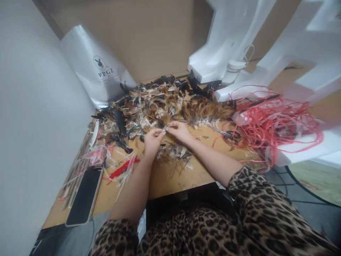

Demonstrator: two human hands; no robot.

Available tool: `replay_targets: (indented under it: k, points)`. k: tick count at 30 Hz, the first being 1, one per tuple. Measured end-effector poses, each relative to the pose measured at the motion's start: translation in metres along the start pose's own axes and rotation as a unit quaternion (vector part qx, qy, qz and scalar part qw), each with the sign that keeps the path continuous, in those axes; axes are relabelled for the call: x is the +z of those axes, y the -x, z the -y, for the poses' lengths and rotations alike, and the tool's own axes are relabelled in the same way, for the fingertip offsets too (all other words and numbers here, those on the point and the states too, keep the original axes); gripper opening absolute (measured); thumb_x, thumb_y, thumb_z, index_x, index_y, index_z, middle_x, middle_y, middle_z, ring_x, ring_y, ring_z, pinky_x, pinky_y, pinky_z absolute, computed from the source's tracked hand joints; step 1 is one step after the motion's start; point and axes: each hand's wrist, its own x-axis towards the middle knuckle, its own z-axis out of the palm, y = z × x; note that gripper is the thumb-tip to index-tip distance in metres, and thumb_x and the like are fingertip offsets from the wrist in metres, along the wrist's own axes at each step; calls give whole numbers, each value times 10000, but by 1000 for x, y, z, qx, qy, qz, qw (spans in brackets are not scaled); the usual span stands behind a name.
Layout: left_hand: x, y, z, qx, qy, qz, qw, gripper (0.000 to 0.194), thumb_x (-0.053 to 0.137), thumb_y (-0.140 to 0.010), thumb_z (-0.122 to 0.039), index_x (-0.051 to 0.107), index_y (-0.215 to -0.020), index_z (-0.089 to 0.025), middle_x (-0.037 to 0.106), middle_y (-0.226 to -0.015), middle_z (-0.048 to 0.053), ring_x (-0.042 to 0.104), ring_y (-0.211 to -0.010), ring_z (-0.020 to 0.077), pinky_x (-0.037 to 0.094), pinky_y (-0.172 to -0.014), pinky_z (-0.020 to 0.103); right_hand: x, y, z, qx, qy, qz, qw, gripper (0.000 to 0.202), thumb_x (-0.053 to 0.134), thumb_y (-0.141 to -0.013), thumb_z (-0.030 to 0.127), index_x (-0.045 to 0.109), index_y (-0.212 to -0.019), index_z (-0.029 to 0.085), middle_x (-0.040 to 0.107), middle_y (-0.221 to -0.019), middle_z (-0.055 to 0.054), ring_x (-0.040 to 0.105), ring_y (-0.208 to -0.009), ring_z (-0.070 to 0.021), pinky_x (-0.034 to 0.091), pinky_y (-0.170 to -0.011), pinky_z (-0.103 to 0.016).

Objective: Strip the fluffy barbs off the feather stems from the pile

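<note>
My left hand (153,141) and my right hand (180,131) meet over the middle of the wooden table (160,185). Both are closed, thumb and fingers pinched on one feather (165,129), small, pale and partly covered by the fingertips. Just behind them spreads a large pile of brown, white and black feathers (157,101). Smaller loose feathers (177,153) lie below my fingers. To the right of my right hand, scissors (220,131) rest on the table.
Tangled red and pink ribbon (279,124) heaps at the right, by white foam-like pieces (306,145) and a white-lidded jar (233,71). A silver bag (98,67) stands back left. A phone (84,195) and red strips (122,168) lie at the left.
</note>
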Motion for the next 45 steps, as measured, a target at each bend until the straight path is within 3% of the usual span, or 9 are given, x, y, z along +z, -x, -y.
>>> replay_targets:
  k: [5,15,21,26,31,35,41,45]
  points:
    - [3,3,-4,-14,12,7,1000,193,671,-620,-272,625,-758,-146,633,-687,13,560,-604,96,450,-617,219,-2,1,3,-13,2,9,1000,191,644,-600,299,590,-680,135,605,-680,4,516,-614,-89,415,-672,-240]
    - [0,5,-11,24,-19,2,1000,159,639,-655,-271,656,-746,-142,648,-664,19,558,-585,105,444,-592,222,-4,4,6,-6,18,35,999,191,629,-621,311,592,-681,134,592,-633,8,509,-572,-86,418,-630,-230]
    - [2,6,-14,-38,14,1,999,190,641,-648,-293,634,-750,-133,607,-556,2,519,-473,91,401,-469,204,-3,4,3,-8,21,24,999,172,627,-600,280,578,-692,144,597,-632,11,522,-571,-90,429,-622,-234]
    - [2,6,-11,-45,28,0,999,193,631,-653,-289,624,-753,-124,608,-559,9,534,-472,94,400,-447,199,1,7,7,5,37,10,999,156,632,-580,250,584,-679,139,609,-620,6,526,-551,-92,427,-594,-234]
    - [2,5,-11,-78,91,5,993,166,636,-644,-257,623,-721,-110,590,-529,1,492,-434,64,366,-426,174,3,9,10,26,-31,11,999,156,655,-571,243,590,-661,132,609,-585,13,533,-532,-87,435,-586,-226]
    - [1,3,-11,-161,242,51,955,137,664,-605,-190,609,-700,-107,592,-564,2,500,-472,51,345,-423,147,3,8,6,32,-95,27,995,184,682,-565,260,610,-672,129,612,-584,18,537,-539,-82,441,-610,-224]
    - [-8,2,-12,-316,388,153,852,111,583,-641,-123,595,-747,-92,605,-645,37,454,-456,31,295,-370,115,-1,6,0,22,-129,82,988,192,712,-557,264,625,-672,137,604,-605,29,526,-560,-73,424,-621,-215]
    - [-11,1,-14,-343,403,169,831,75,559,-644,-118,571,-713,-91,574,-596,29,444,-441,40,285,-354,118,-4,6,1,9,-113,113,987,197,711,-562,277,623,-663,132,585,-624,29,503,-579,-69,406,-623,-213]
